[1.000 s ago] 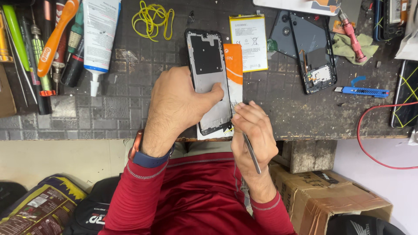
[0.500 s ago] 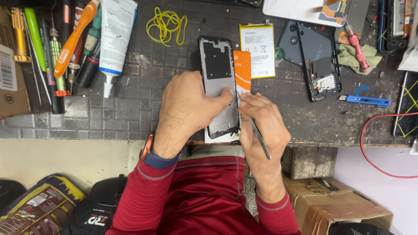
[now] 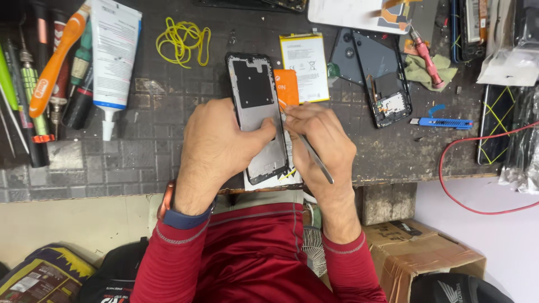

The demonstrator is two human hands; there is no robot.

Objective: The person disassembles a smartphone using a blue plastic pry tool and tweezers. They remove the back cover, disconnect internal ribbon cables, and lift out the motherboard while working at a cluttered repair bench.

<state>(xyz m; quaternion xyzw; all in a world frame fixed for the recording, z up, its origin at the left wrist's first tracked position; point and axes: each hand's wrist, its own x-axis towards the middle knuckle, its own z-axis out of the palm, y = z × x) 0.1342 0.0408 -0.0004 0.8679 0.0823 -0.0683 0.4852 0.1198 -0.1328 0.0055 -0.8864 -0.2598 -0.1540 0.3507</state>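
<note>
Left hand (image 3: 222, 148) is clamped over the phone frame (image 3: 255, 106) at frame centre, thumb across its lower half, pinning it flat on the dark bench (image 3: 146, 163). Right hand (image 3: 317, 143) is closed around a thin metal pry tool (image 3: 314, 157), tip at the frame's right edge, just beside an orange pull tab (image 3: 287, 90). A white card (image 3: 275, 182) sticks out from under the frame near the bench's front edge. Upper centre: yellow-edged battery (image 3: 305, 67), touching the tab's right side. Right of it, a dark phone back shell (image 3: 382, 78). Upper left: white glue tube (image 3: 114, 56), orange-handled tool (image 3: 56, 62), loop of yellow bands (image 3: 182, 39). Blue cutter (image 3: 443, 122) centre-right, red wire (image 3: 466, 168) at right.
</note>
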